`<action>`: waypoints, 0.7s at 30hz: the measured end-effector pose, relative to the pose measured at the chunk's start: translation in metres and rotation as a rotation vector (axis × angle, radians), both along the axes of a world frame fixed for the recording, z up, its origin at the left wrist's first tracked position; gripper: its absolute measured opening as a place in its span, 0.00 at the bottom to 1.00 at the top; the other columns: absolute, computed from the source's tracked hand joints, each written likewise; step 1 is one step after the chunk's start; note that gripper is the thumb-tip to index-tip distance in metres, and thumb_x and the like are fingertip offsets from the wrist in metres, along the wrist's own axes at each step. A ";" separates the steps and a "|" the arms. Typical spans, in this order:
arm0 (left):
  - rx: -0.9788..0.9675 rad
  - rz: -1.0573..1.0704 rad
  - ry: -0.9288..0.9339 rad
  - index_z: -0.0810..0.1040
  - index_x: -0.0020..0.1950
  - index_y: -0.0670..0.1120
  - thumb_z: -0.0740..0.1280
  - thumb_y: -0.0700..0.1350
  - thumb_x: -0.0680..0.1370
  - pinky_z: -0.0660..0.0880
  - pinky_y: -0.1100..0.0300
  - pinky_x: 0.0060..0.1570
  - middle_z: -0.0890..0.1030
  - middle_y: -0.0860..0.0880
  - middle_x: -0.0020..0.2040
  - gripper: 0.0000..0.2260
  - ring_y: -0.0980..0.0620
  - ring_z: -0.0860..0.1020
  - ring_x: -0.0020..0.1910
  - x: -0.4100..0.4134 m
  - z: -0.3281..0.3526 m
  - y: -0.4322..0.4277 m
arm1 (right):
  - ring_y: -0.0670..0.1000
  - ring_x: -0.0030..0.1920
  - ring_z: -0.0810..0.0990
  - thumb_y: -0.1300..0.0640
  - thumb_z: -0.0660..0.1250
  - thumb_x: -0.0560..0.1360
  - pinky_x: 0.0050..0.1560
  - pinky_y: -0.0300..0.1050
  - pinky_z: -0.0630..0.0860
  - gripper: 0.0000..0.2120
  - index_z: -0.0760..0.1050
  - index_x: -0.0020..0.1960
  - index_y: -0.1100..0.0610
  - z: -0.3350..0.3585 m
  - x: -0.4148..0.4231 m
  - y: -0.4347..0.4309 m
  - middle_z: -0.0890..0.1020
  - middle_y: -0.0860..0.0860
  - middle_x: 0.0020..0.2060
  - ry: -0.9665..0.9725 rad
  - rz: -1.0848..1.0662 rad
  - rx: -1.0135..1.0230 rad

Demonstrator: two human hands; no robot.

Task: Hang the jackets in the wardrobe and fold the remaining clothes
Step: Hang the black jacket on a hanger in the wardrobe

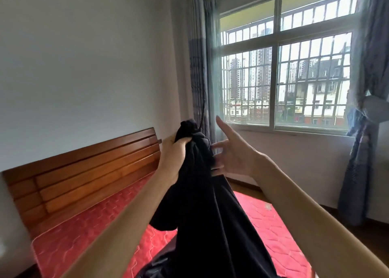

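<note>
Black garment (210, 214) is hanging over the red mattress (63, 242), its bunched top being gripped by the left hand (173, 157) while the right hand (235, 157) is hovering just beside it with fingers spread (fingertips seemingly brushing the cloth), headboard (84, 172) and barred window (284, 77) lying beyond.

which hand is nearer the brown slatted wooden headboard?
Left. The left hand grips the black garment beside the end of the brown slatted wooden headboard; the right hand, open, is on the garment's far side, toward the barred window.
</note>
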State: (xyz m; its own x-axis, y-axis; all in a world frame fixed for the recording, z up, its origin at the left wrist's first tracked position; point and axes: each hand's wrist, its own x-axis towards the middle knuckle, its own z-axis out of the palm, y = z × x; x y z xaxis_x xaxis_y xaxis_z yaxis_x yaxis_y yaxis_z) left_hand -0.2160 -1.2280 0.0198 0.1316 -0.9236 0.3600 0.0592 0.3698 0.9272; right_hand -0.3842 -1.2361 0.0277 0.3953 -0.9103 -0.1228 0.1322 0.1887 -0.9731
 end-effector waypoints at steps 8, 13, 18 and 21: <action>-0.040 -0.097 -0.611 0.80 0.59 0.53 0.70 0.45 0.78 0.74 0.73 0.46 0.83 0.58 0.48 0.10 0.67 0.80 0.47 0.045 -0.017 0.039 | 0.52 0.31 0.76 0.72 0.63 0.72 0.32 0.45 0.74 0.09 0.72 0.35 0.62 0.019 0.091 -0.018 0.74 0.56 0.30 0.072 -0.236 -0.201; 0.048 -0.302 -0.410 0.80 0.63 0.50 0.63 0.51 0.79 0.80 0.54 0.54 0.85 0.49 0.55 0.14 0.49 0.84 0.55 0.102 -0.012 0.071 | 0.51 0.28 0.73 0.77 0.56 0.69 0.31 0.43 0.71 0.13 0.69 0.34 0.61 0.032 0.117 -0.022 0.72 0.54 0.29 -0.039 -0.279 -0.308; -0.212 0.406 -0.396 0.84 0.50 0.49 0.68 0.39 0.79 0.81 0.54 0.49 0.85 0.50 0.45 0.06 0.51 0.84 0.46 0.163 -0.020 0.063 | 0.48 0.24 0.74 0.79 0.54 0.69 0.24 0.37 0.70 0.23 0.82 0.50 0.62 0.070 0.134 -0.009 0.77 0.52 0.25 -0.198 -0.112 -0.466; -0.193 0.672 -0.580 0.78 0.62 0.52 0.72 0.53 0.71 0.78 0.49 0.59 0.81 0.52 0.59 0.20 0.54 0.80 0.57 0.202 -0.026 0.059 | 0.50 0.28 0.73 0.77 0.55 0.69 0.29 0.38 0.68 0.26 0.81 0.58 0.60 0.091 0.144 -0.008 0.77 0.52 0.27 -0.316 -0.044 -0.544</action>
State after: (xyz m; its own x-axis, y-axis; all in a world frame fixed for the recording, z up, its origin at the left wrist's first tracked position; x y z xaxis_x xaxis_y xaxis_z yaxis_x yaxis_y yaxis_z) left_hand -0.0142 -1.1685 -0.0066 0.3707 -0.6344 0.6783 -0.6821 0.3097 0.6624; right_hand -0.2404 -1.2440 0.1188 0.2974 -0.8257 0.4794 0.4255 -0.3349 -0.8407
